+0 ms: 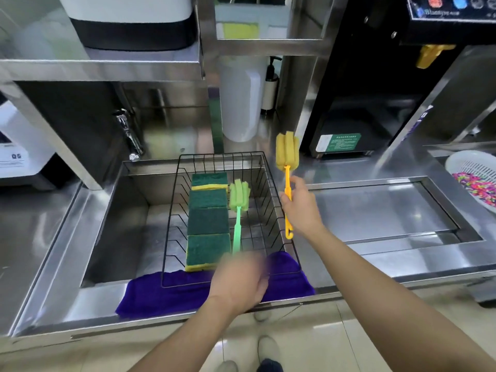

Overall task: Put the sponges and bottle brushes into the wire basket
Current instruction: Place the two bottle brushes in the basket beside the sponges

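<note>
A black wire basket (pixel 171 224) sits in the steel sink. Several green-and-yellow sponges (pixel 208 220) lie in a row along its middle. A green bottle brush (pixel 238 210) lies to their right inside the basket, head pointing away. My left hand (pixel 239 280) is blurred at the basket's near edge, over the green brush's handle end; whether it grips the handle is unclear. My right hand (pixel 300 205) holds a yellow bottle brush (pixel 287 154) by its handle, upright, just outside the basket's right rim.
A purple cloth (pixel 150 294) lies under the basket's near edge, draped over the sink (pixel 112 210) rim. A tap (pixel 128 135) stands at the back left. A white colander (pixel 475 178) with coloured bits sits far right. A white jug (pixel 240 103) stands behind the basket.
</note>
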Motion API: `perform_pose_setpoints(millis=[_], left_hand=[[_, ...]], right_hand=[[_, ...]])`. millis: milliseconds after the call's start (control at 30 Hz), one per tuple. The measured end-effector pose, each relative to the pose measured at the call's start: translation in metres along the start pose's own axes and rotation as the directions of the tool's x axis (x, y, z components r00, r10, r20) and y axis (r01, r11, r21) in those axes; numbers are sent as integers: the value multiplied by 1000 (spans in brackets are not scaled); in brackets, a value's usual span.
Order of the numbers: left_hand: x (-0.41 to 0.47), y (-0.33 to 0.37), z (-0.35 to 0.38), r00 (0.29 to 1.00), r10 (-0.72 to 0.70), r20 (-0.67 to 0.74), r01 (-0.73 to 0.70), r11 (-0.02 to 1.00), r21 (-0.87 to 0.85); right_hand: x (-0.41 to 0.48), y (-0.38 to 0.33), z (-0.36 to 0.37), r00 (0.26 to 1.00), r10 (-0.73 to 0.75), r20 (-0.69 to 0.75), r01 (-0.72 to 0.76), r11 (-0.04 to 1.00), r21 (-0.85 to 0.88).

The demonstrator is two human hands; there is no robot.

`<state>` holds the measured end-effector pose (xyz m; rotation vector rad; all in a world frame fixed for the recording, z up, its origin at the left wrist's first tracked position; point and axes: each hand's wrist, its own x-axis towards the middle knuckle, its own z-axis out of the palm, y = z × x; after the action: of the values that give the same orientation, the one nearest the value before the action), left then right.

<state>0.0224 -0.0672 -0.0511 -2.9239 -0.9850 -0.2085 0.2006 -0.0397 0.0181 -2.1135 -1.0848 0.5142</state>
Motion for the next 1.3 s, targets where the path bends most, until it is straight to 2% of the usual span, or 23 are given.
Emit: perform_pose_setpoints(millis=[100,333,467,633,767,833,933,1033,1133,1233,1300], left_hand=[[-4,-5,-2,999,-27,20,27,1000,-11],[-8,-6,-6,991,-47,124,52,998,-34],[-6,-6,-2,995,-57,77,61,997,-51],[-6,-4,0,995,-40,95,45,997,-56],[-4,-5,-4,989,-31,147,41,997,-69],[-4,-5,-13,974,-54,221,71,995,-67],[-1,-8,-21,945,-39,325,81,990,-117],[6,-17,-30,970,-4,245,59,974,-218],[29,-42,-37,989,-71,133,107,951,-289],[70,-77,-31,985,-159,69,171,956,-240],[96,-98,-24,976,-182,116,203,958,-204]], right_hand=[[-2,-15,18,995,-53,83,56,998,-31],[-8,-17,57,975,23,220,20,982,-189],[-9,-9,69,959,2,283,104,928,-357],[-5,-9,72,904,96,417,162,825,-541],[-2,-11,70,870,155,468,163,805,-570],[2,-13,68,865,168,473,141,822,-551],[12,-16,60,896,119,428,120,862,-492],[26,-20,49,946,-17,325,153,905,-397],[44,-21,42,958,-122,261,218,900,-377],[69,-18,41,931,-199,305,324,835,-444],[83,-17,41,912,-177,369,355,791,-498]])
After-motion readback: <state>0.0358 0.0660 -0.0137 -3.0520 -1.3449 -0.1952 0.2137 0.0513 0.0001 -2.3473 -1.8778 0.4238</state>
